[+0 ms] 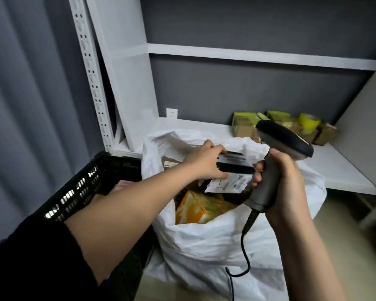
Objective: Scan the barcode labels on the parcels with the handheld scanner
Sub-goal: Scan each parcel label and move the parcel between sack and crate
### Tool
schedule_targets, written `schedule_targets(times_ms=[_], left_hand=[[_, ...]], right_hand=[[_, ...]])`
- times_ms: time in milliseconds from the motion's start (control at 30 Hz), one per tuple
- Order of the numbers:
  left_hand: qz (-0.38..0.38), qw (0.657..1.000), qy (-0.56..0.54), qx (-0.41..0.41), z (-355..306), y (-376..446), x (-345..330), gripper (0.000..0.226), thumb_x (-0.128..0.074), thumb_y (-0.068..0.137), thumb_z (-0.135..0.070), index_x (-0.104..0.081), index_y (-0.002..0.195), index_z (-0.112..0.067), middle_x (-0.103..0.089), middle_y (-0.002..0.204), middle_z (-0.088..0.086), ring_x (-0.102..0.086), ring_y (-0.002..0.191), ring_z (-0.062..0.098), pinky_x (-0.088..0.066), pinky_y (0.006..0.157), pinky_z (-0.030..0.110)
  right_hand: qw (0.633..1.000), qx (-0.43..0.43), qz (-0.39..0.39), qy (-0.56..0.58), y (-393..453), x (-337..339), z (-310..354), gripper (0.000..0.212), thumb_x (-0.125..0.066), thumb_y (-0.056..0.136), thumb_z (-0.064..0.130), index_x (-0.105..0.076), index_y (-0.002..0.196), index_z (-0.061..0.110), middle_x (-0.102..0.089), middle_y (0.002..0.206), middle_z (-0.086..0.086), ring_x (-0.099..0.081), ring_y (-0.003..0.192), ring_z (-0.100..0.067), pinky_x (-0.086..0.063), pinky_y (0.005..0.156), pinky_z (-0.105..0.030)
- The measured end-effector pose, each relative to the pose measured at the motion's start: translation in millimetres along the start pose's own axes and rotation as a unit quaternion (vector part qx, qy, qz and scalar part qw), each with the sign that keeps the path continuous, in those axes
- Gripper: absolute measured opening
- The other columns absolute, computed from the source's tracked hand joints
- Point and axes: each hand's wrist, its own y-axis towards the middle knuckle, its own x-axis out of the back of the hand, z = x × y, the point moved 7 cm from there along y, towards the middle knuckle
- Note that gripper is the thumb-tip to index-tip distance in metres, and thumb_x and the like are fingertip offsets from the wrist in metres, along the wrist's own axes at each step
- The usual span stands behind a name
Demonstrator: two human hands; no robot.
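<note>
Fingers of the right hand [284, 181] wrap the upright scanner [280, 148] handle, left hand [204, 164], arm outstretched, pinches a dark labelled parcel [230, 170] above the open white sack's [204, 242] mouth, beside the shelf [339, 170] edge.

Left hand [206, 162] grips a parcel [230, 168]; right hand [284, 181] grips the scanner [278, 144].

A white metal shelving unit [237, 55] stands against a grey wall. Its lower shelf board [334, 168] carries a cluster of cardboard parcels [243, 124] bound in yellow-green tape at the rear right corner, with a roll of yellow tape [310, 120] resting on top of them. On the floor [339, 231] in front sit a white woven sack [204, 240] and a black plastic crate [85, 187], side by side.
</note>
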Motion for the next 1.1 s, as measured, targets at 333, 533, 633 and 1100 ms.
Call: schedule_targets(times_ms=[333, 533, 633, 1100], left_hand=[[-0.087, 0.992, -0.094, 0.005, 34.8, -4.6, 40.2, 0.024, -0.06, 0.089, -0.032, -0.069, 0.108, -0.019, -0.061, 0.117, -0.001, -0.058, 0.11, 0.017, -0.044, 0.091, 0.025], [-0.256, 0.945, -0.179, 0.099, 165.8, -108.9, 97.6, 0.014, -0.06, 0.087, -0.029, -0.065, 0.075, -0.035, -0.069, 0.075, -0.013, -0.068, 0.073, 0.013, -0.054, 0.074, 0.032], [-0.195, 0.95, -0.123, 0.212, 247.0, -164.5, 71.4, 0.02, -0.061, 0.089, -0.018, -0.062, 0.077, -0.033, -0.067, 0.076, -0.007, -0.067, 0.078, 0.019, -0.053, 0.077, 0.034], [0.282, 0.905, -0.028, 0.316, 393.7, -202.0, -142.7, 0.074, -0.063, 0.085, -0.046, -0.033, 0.143, -0.011, -0.042, 0.142, 0.014, -0.051, 0.116, 0.028, -0.047, 0.087, 0.032]], right_hand=[[0.999, -0.025, 0.021, 0.011, -2.1, -27.4, -18.8, 0.02, -0.053, 0.096, 0.02, -0.042, 0.111, 0.014, -0.051, 0.061, -0.003, -0.044, 0.045, -0.013, -0.037, 0.042, -0.022], [0.98, -0.124, 0.154, -0.006, -32.1, -105.8, -78.9, 0.023, -0.057, 0.094, 0.023, -0.043, 0.108, 0.011, -0.053, 0.061, -0.002, -0.045, 0.045, -0.014, -0.039, 0.042, -0.023], [0.964, -0.164, 0.199, -0.059, -53.8, -143.4, -122.2, 0.018, -0.056, 0.096, 0.02, -0.044, 0.106, 0.011, -0.054, 0.06, -0.003, -0.046, 0.044, -0.014, -0.04, 0.042, -0.022], [0.932, -0.246, 0.122, -0.236, -53.9, -174.1, -321.1, 0.021, -0.057, 0.096, 0.014, -0.04, 0.107, 0.01, -0.052, 0.062, -0.007, -0.046, 0.04, -0.012, -0.038, 0.038, -0.023]])
